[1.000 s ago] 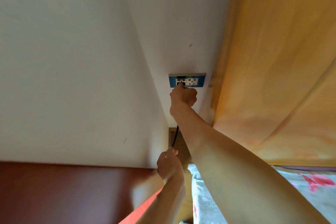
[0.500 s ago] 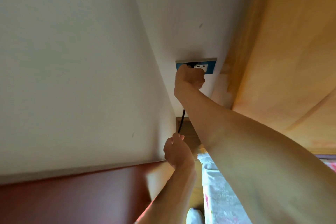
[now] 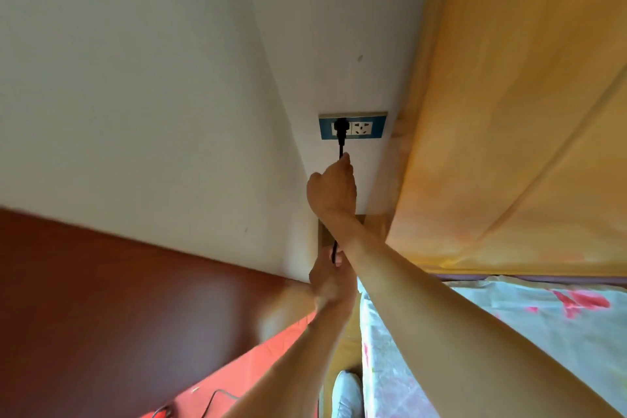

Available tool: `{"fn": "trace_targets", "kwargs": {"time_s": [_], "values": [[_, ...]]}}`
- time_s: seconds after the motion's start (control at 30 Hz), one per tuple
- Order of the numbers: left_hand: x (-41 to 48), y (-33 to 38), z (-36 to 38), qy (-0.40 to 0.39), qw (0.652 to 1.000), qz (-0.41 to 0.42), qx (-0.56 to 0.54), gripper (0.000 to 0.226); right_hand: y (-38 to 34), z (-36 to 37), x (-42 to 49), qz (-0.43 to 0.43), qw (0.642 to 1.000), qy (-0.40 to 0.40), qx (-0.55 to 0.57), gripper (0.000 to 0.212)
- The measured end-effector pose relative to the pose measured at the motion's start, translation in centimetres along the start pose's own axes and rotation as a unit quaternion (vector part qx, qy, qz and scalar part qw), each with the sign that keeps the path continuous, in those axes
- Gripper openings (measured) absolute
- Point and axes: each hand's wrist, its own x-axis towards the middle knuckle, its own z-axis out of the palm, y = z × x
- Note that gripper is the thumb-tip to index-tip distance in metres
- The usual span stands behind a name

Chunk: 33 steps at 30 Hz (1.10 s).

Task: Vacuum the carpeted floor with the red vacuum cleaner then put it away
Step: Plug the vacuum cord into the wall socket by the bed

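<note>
A black plug (image 3: 340, 128) sits in the left socket of a blue wall outlet (image 3: 353, 126) on the white wall. Its black cord (image 3: 341, 149) drops straight down. Just below the plug, my right hand (image 3: 333, 189) is closed around the cord. Lower down, my left hand (image 3: 330, 278) grips the same cord near the wall corner. The red vacuum cleaner itself is out of view; only a bit of black cord (image 3: 212, 399) lies on the red carpet (image 3: 251, 373) at the bottom.
A yellow curtain (image 3: 509, 119) hangs at the right. A bed with a pale floral sheet (image 3: 526, 332) fills the lower right. A dark red-brown panel (image 3: 101, 316) covers the lower left wall. A white shoe (image 3: 346, 392) stands beside the bed.
My right hand has come off the plug and slid down onto the cord, leaving the plug seated in the outlet. The left hand stays on the cord.
</note>
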Motion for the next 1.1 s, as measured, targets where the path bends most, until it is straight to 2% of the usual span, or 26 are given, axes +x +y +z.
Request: {"fn": "trace_targets", "kwargs": {"time_s": [0.1,0.2,0.37,0.5,0.6,0.67,0.73,0.83,0.9,0.93,1.1], "values": [[-1.0,-0.4,-1.0,-0.011,0.998,0.05,0.022,0.017,1.3,-1.4,-2.8,-0.047,0.994,-0.046,-0.088,0.069],[-2.1,-0.6,-2.4,-0.018,0.994,0.086,0.067,0.027,2.0,-3.4,-5.2,-0.046,0.988,-0.075,-0.123,0.051],[-4.7,-0.6,-4.4,-0.038,0.976,0.147,0.154,0.033,3.3,-5.8,-8.7,-0.071,0.984,-0.067,-0.149,0.022],[-8.4,-2.5,-6.6,-0.09,0.944,0.198,0.247,0.031,5.1,-7.8,-12.1,-0.09,0.96,-0.061,-0.26,0.027],[-11.5,-5.2,-9.4,-0.123,0.9,0.226,0.351,0.034,6.3,-9.3,-16.1,-0.099,0.936,-0.059,-0.332,0.026],[-13.9,-7.7,-12.3,-0.125,0.872,0.248,0.403,0.035,6.7,-9.8,-19.8,-0.101,0.919,-0.068,-0.374,0.025],[-16.2,-10.5,-16.1,-0.108,0.858,0.256,0.433,0.034,6.5,-9.6,-24.5,-0.118,0.902,-0.092,-0.404,0.022],[-19.7,-15.4,-23.1,-0.065,0.854,0.257,0.447,0.03,5.1,-7.7,-31.7,-0.165,0.872,-0.153,-0.435,0.017],[-22.7,-18.7,-28.1,-0.046,0.854,0.255,0.45,0.03,3.2,-5.8,-37.2,-0.193,0.853,-0.188,-0.447,0.025],[-24.2,-20.3,-30.7,-0.036,0.858,0.25,0.447,0.03,2.1,-4.7,-40.0,-0.205,0.842,-0.201,-0.457,0.022],[-31.3,-29.5,-42.3,0.007,0.906,0.212,0.366,0.027,-2.9,1.5,-52.9,-0.315,0.772,-0.222,-0.506,0.028]]}}
